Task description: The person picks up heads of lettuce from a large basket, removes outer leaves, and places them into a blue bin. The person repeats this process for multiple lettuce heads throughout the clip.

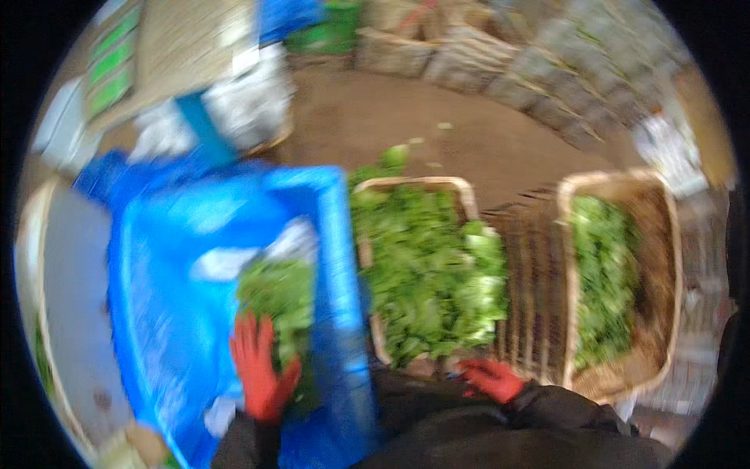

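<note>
My left hand, in a red glove, is over a large blue plastic tub with its fingers spread. It lies against or just above the leafy greens along the tub's right side; blur hides whether they touch. White pieces, perhaps plastic film, lie beyond the greens. My right hand, also red-gloved, is curled near my body, below a basket heaped with green lettuce-like leaves. Something small and dark shows at its fingertips, too blurred to name.
On the right, a tan basket holds more greens along its left side. Between the baskets is a slatted brown surface. Grey crates or sacks line the far side of the brown floor. White bags stand at upper left.
</note>
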`<state>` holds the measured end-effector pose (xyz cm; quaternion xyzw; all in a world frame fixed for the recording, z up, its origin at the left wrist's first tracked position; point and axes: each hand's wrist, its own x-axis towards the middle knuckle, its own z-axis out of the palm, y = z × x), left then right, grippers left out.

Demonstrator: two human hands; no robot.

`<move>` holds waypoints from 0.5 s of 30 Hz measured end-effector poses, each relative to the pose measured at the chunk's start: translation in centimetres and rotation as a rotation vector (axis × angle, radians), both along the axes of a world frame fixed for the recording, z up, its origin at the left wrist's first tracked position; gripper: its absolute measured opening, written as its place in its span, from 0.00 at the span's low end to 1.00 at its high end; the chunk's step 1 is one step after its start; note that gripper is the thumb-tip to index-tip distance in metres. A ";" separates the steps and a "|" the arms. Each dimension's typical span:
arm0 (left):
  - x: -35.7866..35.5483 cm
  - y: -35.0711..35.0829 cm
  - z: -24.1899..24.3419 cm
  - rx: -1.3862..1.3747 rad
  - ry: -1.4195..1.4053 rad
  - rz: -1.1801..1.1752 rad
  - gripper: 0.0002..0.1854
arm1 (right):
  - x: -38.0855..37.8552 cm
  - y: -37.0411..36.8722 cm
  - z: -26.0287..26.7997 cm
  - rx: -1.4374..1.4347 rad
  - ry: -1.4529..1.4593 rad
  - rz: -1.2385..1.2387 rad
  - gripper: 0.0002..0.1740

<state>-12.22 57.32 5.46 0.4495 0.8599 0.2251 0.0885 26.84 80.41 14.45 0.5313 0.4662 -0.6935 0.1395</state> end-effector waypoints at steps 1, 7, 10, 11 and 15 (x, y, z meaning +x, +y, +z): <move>2.1 -1.0 0.1 -0.177 0.005 -0.253 0.48 | 0.3 -0.8 0.1 -0.093 -0.004 0.022 0.25; 6.6 -3.9 -5.1 -0.459 0.392 -0.467 0.21 | 9.1 1.3 3.0 -0.025 0.032 -0.215 0.33; 3.4 -1.8 -0.2 -0.259 -0.273 -0.070 0.20 | 20.1 7.7 4.0 0.595 0.036 -0.454 0.37; 2.5 0.2 2.8 -0.097 -0.647 0.170 0.21 | 24.3 10.1 3.7 0.721 -0.158 -0.478 0.37; 5.8 14.6 13.6 0.209 -0.038 0.059 0.22 | 33.1 17.2 -0.2 1.004 -0.897 -0.558 0.28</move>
